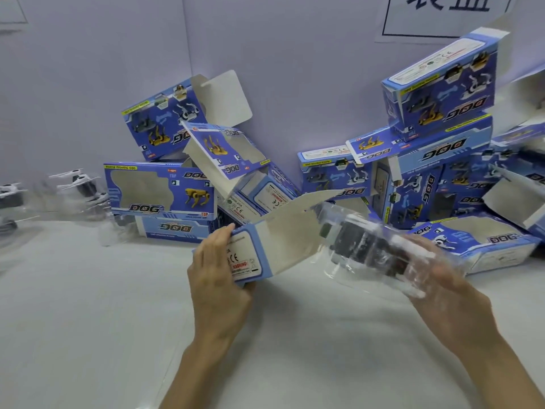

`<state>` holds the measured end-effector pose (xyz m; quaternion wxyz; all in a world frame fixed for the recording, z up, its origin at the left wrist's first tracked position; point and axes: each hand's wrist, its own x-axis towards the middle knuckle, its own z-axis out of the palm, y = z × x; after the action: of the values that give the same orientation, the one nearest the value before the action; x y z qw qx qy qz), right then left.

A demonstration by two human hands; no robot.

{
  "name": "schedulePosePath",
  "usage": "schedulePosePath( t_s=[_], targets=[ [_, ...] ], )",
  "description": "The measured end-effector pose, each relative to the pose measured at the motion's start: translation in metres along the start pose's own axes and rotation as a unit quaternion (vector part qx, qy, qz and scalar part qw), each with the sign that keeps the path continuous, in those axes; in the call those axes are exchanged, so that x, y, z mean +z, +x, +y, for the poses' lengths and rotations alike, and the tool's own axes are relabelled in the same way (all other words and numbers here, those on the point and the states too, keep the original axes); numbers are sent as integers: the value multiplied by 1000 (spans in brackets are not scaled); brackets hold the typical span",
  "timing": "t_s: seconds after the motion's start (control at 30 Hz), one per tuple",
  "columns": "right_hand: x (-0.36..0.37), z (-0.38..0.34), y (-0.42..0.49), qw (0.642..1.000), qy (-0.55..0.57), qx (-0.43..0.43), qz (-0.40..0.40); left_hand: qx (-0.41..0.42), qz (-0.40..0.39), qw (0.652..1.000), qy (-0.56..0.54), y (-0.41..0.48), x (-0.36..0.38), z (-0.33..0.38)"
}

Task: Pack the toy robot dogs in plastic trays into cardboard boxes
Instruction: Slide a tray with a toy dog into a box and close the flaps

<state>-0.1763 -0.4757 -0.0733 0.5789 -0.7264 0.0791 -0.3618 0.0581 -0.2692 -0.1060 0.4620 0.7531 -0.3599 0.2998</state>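
Note:
My left hand [219, 276] grips a blue cardboard box [267, 249] by its closed end, held just above the white table; its open end and raised flap face right. My right hand [439, 278] holds a clear plastic tray [374, 252] with a dark toy robot dog inside. The tray's left end sits at the mouth of the box, tilted down toward the right. Motion blur softens the tray and my right fingers behind it.
Several empty blue "DOG" boxes [160, 188] with open flaps lie piled against the back wall, centre and right [442, 84]. More trays with white robot dogs [79, 184] stand blurred at the far left. The white table [88, 320] stretches in front.

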Motion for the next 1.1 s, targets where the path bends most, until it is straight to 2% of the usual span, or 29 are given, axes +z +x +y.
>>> schedulePosePath(
  t_s=[0.07, 0.13, 0.23, 0.57, 0.77, 0.93, 1.1],
  targets=[
    [4, -4, 7, 993, 117, 28, 19, 0, -5, 1000, -7, -1, 0, 3],
    [2, 1, 8, 989, 140, 18, 54, -3, 2, 1000, -12, -2, 0, 6],
    [2, 8, 10, 988, 123, -2, 98, 3, 7, 1000, -13, -2, -1, 8],
    [13, 14, 8, 994, 15, 6, 108, 12, -3, 1000, 25, -6, 2, 13],
    [28, 9, 2, 997, -47, 37, 58, 26, -41, 998, 33, -9, 4, 15],
    [28, 5, 3, 995, -63, 64, 54, 44, -49, 997, 47, -7, 2, 12],
    [28, 6, 1, 993, -64, 94, 35, 98, -104, 990, 15, -8, 3, 17]
  ],
)
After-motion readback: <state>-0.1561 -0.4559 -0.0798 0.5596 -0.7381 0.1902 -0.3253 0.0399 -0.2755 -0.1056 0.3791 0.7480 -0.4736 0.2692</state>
